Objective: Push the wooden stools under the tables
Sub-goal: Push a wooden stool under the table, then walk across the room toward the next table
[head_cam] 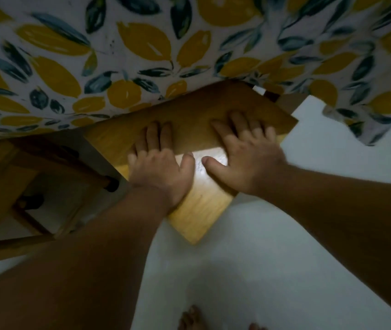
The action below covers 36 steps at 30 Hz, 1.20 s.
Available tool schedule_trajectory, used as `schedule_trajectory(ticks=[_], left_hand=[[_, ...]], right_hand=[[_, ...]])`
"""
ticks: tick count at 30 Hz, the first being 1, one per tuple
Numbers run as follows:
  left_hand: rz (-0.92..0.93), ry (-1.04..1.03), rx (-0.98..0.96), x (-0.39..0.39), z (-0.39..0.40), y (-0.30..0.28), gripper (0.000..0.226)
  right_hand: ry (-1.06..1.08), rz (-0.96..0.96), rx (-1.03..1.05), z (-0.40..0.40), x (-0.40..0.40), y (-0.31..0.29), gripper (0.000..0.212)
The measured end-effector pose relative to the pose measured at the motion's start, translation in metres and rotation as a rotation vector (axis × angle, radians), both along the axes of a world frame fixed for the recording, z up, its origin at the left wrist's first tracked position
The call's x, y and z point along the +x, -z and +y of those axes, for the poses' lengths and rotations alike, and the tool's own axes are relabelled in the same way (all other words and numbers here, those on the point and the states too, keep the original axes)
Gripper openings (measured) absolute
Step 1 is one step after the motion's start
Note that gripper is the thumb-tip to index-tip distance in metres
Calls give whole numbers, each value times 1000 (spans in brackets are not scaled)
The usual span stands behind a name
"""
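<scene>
A wooden stool (199, 210) with a flat square seat stands on the white floor, its far half in shadow under the hanging edge of a table cloth printed with lemons and leaves (142, 55). My left hand (160, 166) lies flat on the seat, fingers spread and pointing toward the table. My right hand (244, 156) lies flat beside it on the seat's right half, thumb out. Neither hand wraps around anything. The stool's legs are hidden below the seat.
A second wooden stool or chair frame (6, 186) stands at the left, partly under the cloth, close beside the first stool. White floor (284, 258) spreads to the right and toward me. My bare toes (193, 319) show at the bottom edge.
</scene>
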<state>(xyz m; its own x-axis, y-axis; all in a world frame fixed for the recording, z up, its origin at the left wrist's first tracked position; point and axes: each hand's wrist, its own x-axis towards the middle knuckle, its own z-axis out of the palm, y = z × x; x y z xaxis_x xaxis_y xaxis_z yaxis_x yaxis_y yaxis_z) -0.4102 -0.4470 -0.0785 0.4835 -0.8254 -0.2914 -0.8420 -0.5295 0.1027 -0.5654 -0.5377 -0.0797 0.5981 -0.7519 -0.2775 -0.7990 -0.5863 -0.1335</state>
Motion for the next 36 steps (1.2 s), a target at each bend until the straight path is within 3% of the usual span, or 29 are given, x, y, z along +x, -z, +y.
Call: schedule_trajectory(ticks=[2,6,16,20,26,36], left_hand=[[31,28,96,-2,-1,-21,74],[107,140,45,-35,12,-93,65],[189,364,-168,-149,-20,-352,64],[142,448,-135,-181,-41,-431,65],[136,514,-168,-228,-106,-487,49],[115,380,-204,-305,-279,-485,52]], right_hand=[[-20,22,15,1,-8,-23,85],[163,-57,85,17,-54,-95,84],[412,-46,-14,26,-174,-365,77],[473,-47,-36,16,-212,-449,72],[525,-28,-33,-30,-265,-496,70],[401,33,-71,-225,-359,-521,68]])
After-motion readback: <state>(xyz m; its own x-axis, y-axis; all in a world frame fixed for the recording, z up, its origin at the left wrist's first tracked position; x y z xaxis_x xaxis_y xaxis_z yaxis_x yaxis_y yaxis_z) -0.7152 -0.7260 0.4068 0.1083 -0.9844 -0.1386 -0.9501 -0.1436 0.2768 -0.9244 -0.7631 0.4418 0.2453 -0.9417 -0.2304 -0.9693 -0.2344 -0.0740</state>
